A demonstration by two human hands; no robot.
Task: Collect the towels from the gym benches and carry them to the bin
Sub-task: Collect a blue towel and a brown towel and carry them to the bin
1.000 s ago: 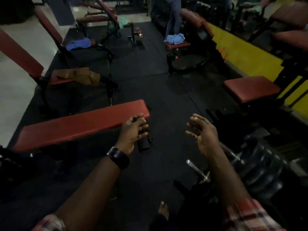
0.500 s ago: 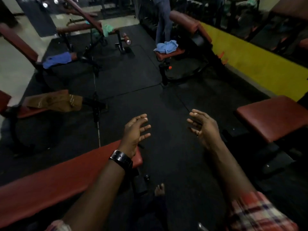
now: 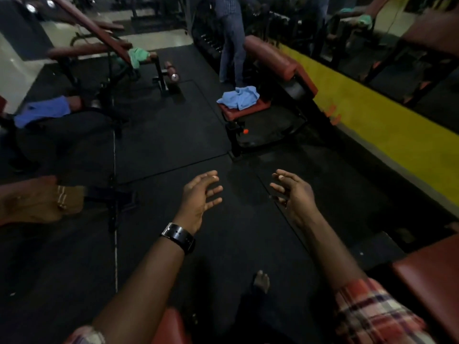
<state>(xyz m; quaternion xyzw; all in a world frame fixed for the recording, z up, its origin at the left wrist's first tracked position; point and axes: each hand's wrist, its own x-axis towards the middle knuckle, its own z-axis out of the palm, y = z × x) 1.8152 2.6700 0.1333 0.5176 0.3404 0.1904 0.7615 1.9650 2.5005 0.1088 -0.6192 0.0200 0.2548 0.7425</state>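
Note:
My left hand [image 3: 198, 199] and my right hand [image 3: 293, 192] are stretched out in front of me over the black floor, fingers spread, holding nothing. A light blue towel [image 3: 239, 96] lies crumpled on a red bench seat [image 3: 258, 109] straight ahead. A darker blue towel [image 3: 42, 114] lies on a bench at the left. A brown towel [image 3: 37, 202] drapes a bench at the near left. A green towel [image 3: 137, 55] sits on a far bench. Another green towel [image 3: 363, 19] shows at the top right. No bin is in view.
A person in jeans [image 3: 232, 43] stands behind the bench with the light blue towel. A yellow low wall [image 3: 387, 130] runs along the right. A red bench pad [image 3: 432, 281] is at the near right, and another pad end [image 3: 171, 326] is right below me. My bare foot [image 3: 260, 281] is on the mat.
I have moved forward past the long red bench; the benches with towels are nearer. My left hand let go of the bench end and both hands now reach out with fingers spread.

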